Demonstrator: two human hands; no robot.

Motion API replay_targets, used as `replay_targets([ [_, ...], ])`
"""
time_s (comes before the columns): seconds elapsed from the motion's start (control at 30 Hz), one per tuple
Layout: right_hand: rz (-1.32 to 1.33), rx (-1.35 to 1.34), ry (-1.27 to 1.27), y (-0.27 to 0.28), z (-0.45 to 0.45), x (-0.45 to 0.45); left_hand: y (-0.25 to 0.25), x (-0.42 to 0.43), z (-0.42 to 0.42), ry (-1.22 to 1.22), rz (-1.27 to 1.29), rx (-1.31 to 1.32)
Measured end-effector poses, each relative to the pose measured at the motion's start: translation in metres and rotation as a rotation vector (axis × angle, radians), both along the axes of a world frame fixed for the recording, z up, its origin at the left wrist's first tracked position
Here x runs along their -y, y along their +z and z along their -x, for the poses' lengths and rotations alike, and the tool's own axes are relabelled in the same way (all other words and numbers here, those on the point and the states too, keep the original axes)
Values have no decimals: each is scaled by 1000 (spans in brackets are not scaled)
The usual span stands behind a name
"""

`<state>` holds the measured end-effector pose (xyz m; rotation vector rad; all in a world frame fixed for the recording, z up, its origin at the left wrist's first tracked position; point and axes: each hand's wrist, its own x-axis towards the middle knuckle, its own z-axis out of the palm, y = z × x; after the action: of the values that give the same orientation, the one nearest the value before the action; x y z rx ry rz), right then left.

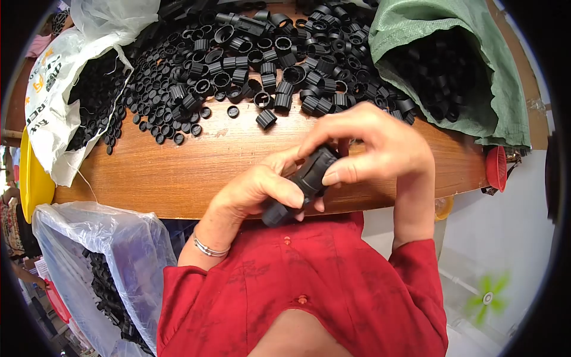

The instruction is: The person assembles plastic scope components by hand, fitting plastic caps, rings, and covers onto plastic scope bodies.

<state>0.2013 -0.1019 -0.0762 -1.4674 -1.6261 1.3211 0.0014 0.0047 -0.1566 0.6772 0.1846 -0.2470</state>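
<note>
A black plastic cylindrical part (309, 178) is held at a slant above the table's front edge. My left hand (262, 184) is wrapped round its lower part, thumb on top. At its upper end my right hand (372, 146) grips it, with the thumb pressed on its side and the fingers curled over the top. Some of the right fingertips are hidden behind the part. Beyond my hands, a loose black ribbed ring (266, 119) lies on the wooden table (160, 178), at the near edge of a wide heap of black rings and caps.
A white sack (44, 101) of small black caps lies at the left, a green sack (511, 89) of black rings at the right. A plastic-lined bin (134, 262) with black parts stands lower left. Near the right edge are a red basket (496, 169) and a green fan (488, 298).
</note>
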Motion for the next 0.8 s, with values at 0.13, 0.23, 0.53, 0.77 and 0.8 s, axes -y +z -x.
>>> replay_targets([
  [0.13, -231, 265, -317, -21, -32, -70, -15, 5, -12, 278, -106, 69],
  [0.23, -663, 758, -558, -68, -74, -138, -20, 9, -13, 399, -194, 0],
  [0.53, -441, 860, -513, -110, -100, -220, -39, 7, -10, 577, -469, 163],
  [0.77, -843, 488, -614, -53, -56, -136, -30, 10, -9, 643, -614, 204],
  [0.8, -697, 334, -613, -48, -45, -118, -27, 11, -7, 634, -611, 185],
])
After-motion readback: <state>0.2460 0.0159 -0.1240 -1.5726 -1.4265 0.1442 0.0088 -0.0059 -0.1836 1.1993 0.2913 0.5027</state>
